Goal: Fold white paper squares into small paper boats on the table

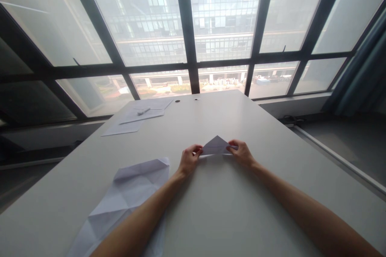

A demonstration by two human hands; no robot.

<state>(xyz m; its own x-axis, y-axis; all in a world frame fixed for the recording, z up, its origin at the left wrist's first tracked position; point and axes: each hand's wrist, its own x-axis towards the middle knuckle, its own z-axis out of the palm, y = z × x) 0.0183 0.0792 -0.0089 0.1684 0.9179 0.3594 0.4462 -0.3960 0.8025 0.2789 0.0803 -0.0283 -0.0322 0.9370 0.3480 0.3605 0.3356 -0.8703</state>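
Left hand (189,159) and right hand (241,153) well forward, fingers (233,142) pinched (both forearms (294,198) bare).

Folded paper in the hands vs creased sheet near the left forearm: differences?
The folded paper is compact with a pointed top; the creased sheet is larger and spread out. The left hand and right hand hold the folded paper; the creased sheet lies on the table, partly behind the left forearm. Both are pale.

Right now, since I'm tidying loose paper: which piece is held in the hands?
The small folded paper with a pointed top, pinched between left hand and right hand; the large creased sheet and far-left flat sheets lie unheld.
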